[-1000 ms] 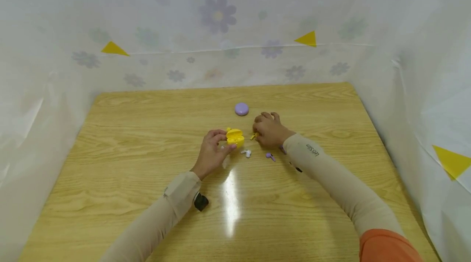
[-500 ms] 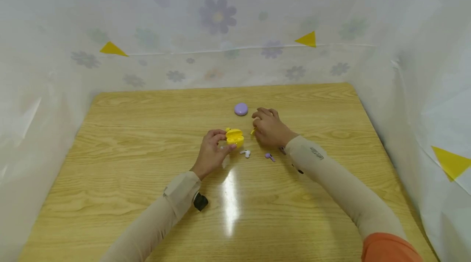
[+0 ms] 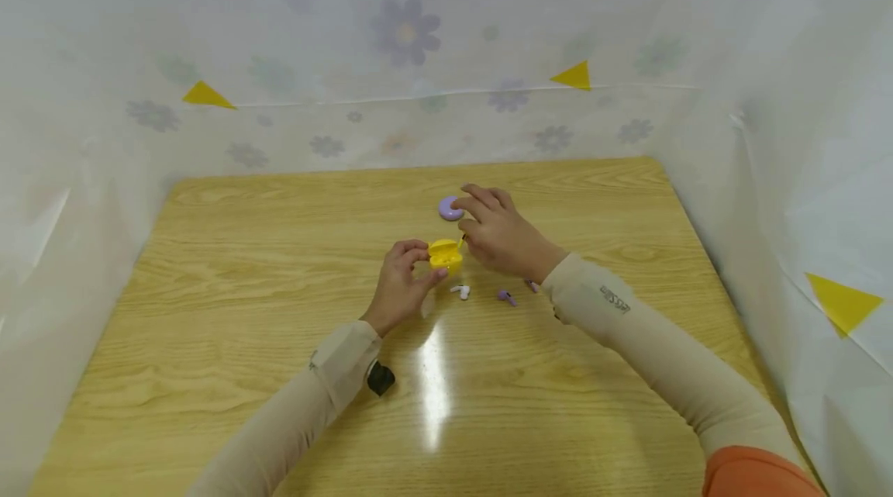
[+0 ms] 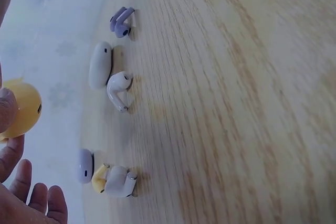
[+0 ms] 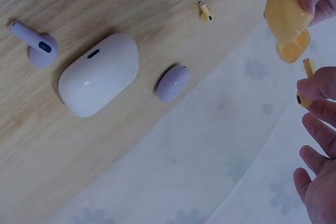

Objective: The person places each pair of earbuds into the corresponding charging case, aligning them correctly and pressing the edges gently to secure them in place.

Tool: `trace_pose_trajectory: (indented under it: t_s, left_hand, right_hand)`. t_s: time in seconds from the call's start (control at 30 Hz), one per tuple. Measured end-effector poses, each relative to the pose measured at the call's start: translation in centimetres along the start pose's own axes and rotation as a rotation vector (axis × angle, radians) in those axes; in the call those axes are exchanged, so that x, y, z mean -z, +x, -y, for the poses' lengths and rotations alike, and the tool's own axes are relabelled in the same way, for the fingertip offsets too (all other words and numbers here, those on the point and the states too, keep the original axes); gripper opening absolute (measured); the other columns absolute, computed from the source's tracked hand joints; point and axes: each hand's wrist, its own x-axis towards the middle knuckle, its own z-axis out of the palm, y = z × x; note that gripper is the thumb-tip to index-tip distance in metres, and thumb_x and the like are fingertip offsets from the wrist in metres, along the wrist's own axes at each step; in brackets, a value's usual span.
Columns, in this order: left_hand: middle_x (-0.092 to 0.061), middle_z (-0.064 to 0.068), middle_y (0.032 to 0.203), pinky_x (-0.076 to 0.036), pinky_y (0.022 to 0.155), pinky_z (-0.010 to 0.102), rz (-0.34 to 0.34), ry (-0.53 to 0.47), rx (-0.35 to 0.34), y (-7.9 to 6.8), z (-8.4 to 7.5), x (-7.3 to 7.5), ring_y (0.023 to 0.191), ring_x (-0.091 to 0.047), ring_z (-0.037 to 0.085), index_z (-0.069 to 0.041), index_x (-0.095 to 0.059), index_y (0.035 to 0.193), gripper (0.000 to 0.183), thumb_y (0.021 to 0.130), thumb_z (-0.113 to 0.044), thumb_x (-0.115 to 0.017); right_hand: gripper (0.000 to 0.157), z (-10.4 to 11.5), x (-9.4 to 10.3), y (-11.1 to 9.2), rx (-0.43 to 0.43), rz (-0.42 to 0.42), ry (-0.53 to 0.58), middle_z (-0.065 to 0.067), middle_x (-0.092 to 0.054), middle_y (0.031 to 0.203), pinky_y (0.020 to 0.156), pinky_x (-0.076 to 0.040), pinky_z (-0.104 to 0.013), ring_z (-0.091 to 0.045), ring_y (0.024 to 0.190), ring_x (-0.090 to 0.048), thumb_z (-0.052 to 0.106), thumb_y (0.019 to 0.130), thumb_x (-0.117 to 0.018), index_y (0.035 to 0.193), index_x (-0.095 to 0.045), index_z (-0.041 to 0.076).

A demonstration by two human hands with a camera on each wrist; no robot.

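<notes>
My left hand [image 3: 406,284] holds a yellow earbud case [image 3: 445,257] with its lid raised, thumb in front and fingers behind. In the right wrist view the same yellow case [image 5: 287,19] shows above the table. My right hand [image 3: 508,236] pinches a yellow earbud [image 5: 307,85] between thumb and index finger, close beside the case; its other fingers are spread. A second yellow earbud [image 4: 100,178] lies on the table. The round purple case [image 3: 449,208] sits closed behind the hands, partly covered by the right fingers in the head view.
A closed white earbud case [image 5: 100,74] stands on the table, hidden by my right hand in the head view. A white earbud [image 3: 462,292] and a purple earbud [image 3: 507,297] lie nearer me. Another white earbud [image 4: 121,182] lies beside the loose yellow one. Patterned sheeting encloses the table.
My right hand has lifted the yellow earbud off the table and carried it left to the case. The left hand and yellow case have stayed nearly in place.
</notes>
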Motion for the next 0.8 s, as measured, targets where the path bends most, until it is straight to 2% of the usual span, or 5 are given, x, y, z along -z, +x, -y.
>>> trace_pose_trajectory:
  t_s: [0.23, 0.37, 0.47, 0.8]
  left_hand:
    - [-0.054, 0.015, 0.125, -0.043, 0.093, 0.045, -0.025, 0.006, -0.04, 0.2, -0.1, -0.1, 0.119, -0.047, 0.033, 0.005, -0.065, 0.097, 0.029, 0.084, -0.019, -0.073]
    - [-0.053, 0.014, 0.125, -0.043, 0.093, 0.046, -0.027, -0.002, -0.04, 0.2, -0.3, -0.2, 0.12, -0.046, 0.033, 0.004, -0.065, 0.098, 0.028, 0.084, -0.019, -0.073]
    - [-0.053, 0.013, 0.127, -0.044, 0.094, 0.046, -0.023, -0.008, -0.028, 0.2, -0.5, -0.2, 0.121, -0.046, 0.032, 0.003, -0.065, 0.099, 0.028, 0.085, -0.02, -0.073]
    - [-0.054, 0.015, 0.126, -0.045, 0.091, 0.044, -0.049, 0.013, -0.068, 0.1, -0.8, -0.3, 0.12, -0.047, 0.033, 0.003, -0.066, 0.099, 0.028, 0.083, -0.019, -0.074]
  right_hand:
    - [0.004, 1.3, 0.3, 0.3, 0.075, -0.009, -0.146, -0.009, -0.06, 0.122, 0.1, -0.042, -0.048, -0.035, 0.127, -0.05, 0.01, 0.083, -0.069, 0.084, -0.067, 0.007]
    - [0.004, 1.5, 0.1, 0.2, 0.095, -0.018, -0.188, -0.009, -0.062, 0.121, 0.1, -0.041, -0.046, -0.033, 0.126, -0.05, 0.01, 0.083, -0.068, 0.084, -0.067, 0.007]
    - [0.004, 1.6, -0.1, 0.1, 0.102, -0.03, -0.192, -0.01, -0.062, 0.12, 0.1, -0.041, -0.046, -0.033, 0.125, -0.051, 0.011, 0.083, -0.069, 0.083, -0.067, 0.007]
    - [0.007, 2.0, 0.2, -0.1, 0.104, -0.031, -0.117, -0.012, -0.061, 0.123, 0.099, -0.044, -0.047, -0.034, 0.127, -0.05, 0.014, 0.087, -0.066, 0.086, -0.065, 0.008]
